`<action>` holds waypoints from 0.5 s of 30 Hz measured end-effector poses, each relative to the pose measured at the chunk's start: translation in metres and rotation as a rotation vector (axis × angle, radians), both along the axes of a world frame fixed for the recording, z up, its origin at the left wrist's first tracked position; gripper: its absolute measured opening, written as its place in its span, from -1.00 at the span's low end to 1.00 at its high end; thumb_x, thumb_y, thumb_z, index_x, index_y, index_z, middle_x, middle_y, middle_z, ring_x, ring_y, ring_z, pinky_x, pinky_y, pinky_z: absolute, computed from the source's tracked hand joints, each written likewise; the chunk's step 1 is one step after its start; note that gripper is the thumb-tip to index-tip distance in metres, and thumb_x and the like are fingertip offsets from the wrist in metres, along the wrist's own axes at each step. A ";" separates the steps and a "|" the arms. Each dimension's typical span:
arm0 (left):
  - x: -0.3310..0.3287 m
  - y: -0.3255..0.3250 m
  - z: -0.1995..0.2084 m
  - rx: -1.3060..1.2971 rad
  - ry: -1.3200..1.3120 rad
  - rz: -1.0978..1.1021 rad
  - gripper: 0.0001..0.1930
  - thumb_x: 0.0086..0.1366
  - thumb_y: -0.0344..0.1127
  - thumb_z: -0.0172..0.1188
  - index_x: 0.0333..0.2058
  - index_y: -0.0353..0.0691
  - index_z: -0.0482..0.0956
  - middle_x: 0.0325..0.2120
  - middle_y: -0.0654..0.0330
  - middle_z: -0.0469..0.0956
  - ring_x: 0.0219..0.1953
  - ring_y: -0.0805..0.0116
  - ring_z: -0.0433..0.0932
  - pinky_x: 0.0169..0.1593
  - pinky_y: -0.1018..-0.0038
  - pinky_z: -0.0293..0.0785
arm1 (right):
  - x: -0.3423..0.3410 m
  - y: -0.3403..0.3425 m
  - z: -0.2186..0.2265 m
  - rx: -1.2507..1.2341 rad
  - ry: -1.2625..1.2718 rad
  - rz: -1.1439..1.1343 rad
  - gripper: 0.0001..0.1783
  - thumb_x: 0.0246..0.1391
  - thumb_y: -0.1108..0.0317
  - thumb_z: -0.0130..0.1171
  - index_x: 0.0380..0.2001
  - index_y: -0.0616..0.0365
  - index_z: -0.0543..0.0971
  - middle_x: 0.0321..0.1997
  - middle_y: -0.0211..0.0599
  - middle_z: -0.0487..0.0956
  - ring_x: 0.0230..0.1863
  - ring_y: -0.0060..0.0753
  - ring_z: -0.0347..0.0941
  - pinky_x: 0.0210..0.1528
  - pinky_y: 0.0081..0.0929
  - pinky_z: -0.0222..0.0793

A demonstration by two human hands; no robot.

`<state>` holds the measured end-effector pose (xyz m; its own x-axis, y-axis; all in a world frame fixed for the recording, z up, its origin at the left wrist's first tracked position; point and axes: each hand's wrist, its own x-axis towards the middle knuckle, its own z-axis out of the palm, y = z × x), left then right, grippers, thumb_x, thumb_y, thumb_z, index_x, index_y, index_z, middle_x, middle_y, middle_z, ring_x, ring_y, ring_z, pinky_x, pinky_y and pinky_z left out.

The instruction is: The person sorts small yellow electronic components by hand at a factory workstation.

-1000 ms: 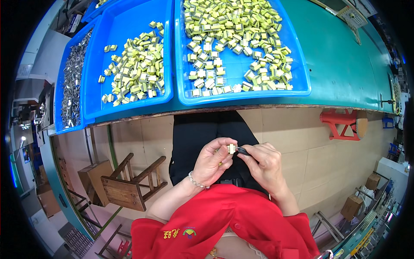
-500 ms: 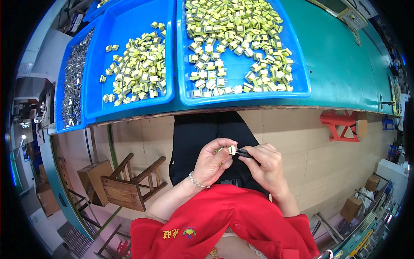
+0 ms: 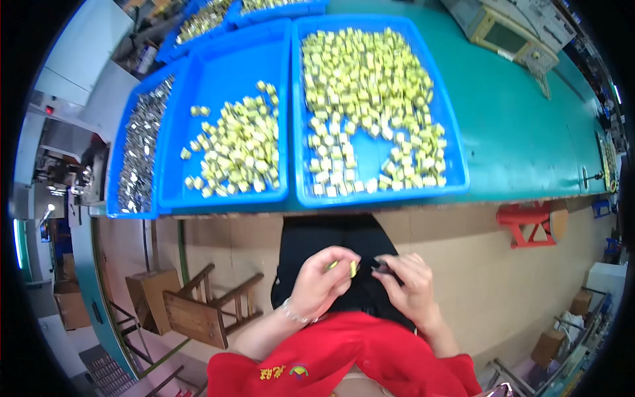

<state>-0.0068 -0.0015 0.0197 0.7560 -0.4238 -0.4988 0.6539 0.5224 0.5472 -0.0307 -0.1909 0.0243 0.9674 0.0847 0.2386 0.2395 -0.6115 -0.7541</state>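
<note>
In front of my lap, my left hand point(image 3: 324, 278) is closed, pinching a small yellow-taped transformer point(image 3: 353, 268) between thumb and fingers. The fingers cover most of the part. Just to the right, my right hand point(image 3: 409, 283) grips a small black tool point(image 3: 381, 267). Its tip points left at the transformer, with a gap between them; blur hides its exact kind. Beyond my hands, on the bench, a large blue tray point(image 3: 380, 198) holds many similar yellow transformers, and a second blue tray point(image 3: 225, 204) to its left holds a smaller heap of them.
A narrow blue tray point(image 3: 134, 213) of shiny metal pieces stands at the far left of the green bench point(image 3: 509, 145). An instrument with a screen point(image 3: 509, 36) is at the back right. Below are a wooden stool point(image 3: 198, 319), a cardboard box point(image 3: 151, 298) and a red stool point(image 3: 526, 225).
The tool in my right hand has drawn away from the transformer; before, its tip was at the part. The whole view has tilted up, so trays and hands appear lower.
</note>
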 end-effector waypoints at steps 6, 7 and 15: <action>0.082 0.063 0.074 0.683 -0.905 0.317 -0.89 0.14 -0.58 0.17 -0.32 -0.34 0.55 -0.36 0.24 0.49 -0.39 0.53 0.42 -0.34 0.61 0.35 | 0.002 -0.003 -0.003 0.068 0.009 0.021 -0.73 -0.20 0.53 0.36 -0.32 0.22 0.61 -0.51 -0.28 0.60 -0.46 -0.23 0.51 -0.33 -0.39 0.34; 0.102 0.070 0.085 0.890 -1.036 0.243 -0.88 0.14 -0.56 0.19 -0.31 -0.33 0.56 -0.37 0.22 0.51 -0.37 0.50 0.45 -0.30 0.58 0.37 | 0.002 -0.003 -0.004 0.084 0.010 0.015 -0.74 -0.19 0.52 0.36 -0.32 0.23 0.61 -0.51 -0.27 0.60 -0.46 -0.22 0.52 -0.33 -0.39 0.34; 0.183 0.041 0.094 1.489 -1.622 -0.228 -0.80 0.09 -0.53 0.25 -0.26 -0.21 0.65 -0.30 0.13 0.58 -0.21 0.13 0.54 -0.12 0.31 0.47 | 0.001 -0.010 -0.011 0.101 0.016 -0.024 -0.75 -0.18 0.50 0.37 -0.33 0.24 0.61 -0.50 -0.24 0.60 -0.45 -0.21 0.53 -0.32 -0.38 0.36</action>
